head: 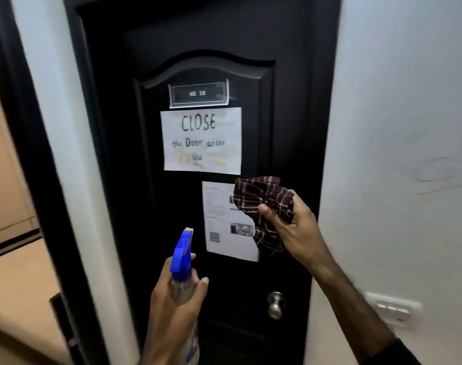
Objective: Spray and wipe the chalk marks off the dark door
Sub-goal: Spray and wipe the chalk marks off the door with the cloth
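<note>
The dark door [198, 35] fills the middle of the view, shut in its black frame. My left hand [169, 306] grips a clear spray bottle with a blue trigger head [182, 255], nozzle pointing up at the door. My right hand [293, 227] holds a bunched dark red checked cloth [261, 201] against the door's right side, over the edge of a printed sheet [222, 219]. No chalk marks show plainly on the door's surface.
A handwritten paper sign [201, 140] reading "CLOSE the Door after Use" hangs under a nameplate [198, 94]. A metal door knob [276, 304] sits low right. White walls flank the door; a light switch [393, 309] is on the right wall.
</note>
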Action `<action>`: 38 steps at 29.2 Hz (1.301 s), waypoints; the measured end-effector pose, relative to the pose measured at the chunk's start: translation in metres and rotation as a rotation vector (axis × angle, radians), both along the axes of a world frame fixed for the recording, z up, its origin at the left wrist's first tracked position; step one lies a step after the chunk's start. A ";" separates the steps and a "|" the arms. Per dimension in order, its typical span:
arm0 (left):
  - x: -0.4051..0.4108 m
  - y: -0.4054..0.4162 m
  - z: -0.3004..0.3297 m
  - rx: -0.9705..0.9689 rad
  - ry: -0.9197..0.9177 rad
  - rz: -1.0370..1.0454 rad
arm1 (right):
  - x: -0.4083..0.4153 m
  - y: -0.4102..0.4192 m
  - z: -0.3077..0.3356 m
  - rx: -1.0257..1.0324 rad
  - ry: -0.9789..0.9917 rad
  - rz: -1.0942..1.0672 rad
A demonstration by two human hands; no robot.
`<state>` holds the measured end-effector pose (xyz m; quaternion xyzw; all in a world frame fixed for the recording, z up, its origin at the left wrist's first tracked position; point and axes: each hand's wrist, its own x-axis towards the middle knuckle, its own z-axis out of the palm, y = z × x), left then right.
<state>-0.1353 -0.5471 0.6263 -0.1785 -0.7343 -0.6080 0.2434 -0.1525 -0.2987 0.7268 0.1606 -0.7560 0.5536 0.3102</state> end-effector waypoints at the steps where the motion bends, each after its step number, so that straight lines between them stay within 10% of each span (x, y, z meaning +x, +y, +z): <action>1: -0.007 -0.025 0.000 -0.007 -0.003 0.063 | -0.015 -0.025 -0.002 -0.004 0.021 0.033; 23: -0.050 -0.240 0.053 0.086 -0.003 0.837 | -0.190 -0.316 0.000 0.391 0.378 0.294; 38: -0.048 -0.427 0.088 0.038 -0.003 1.118 | -0.228 -0.539 0.009 0.130 0.242 0.587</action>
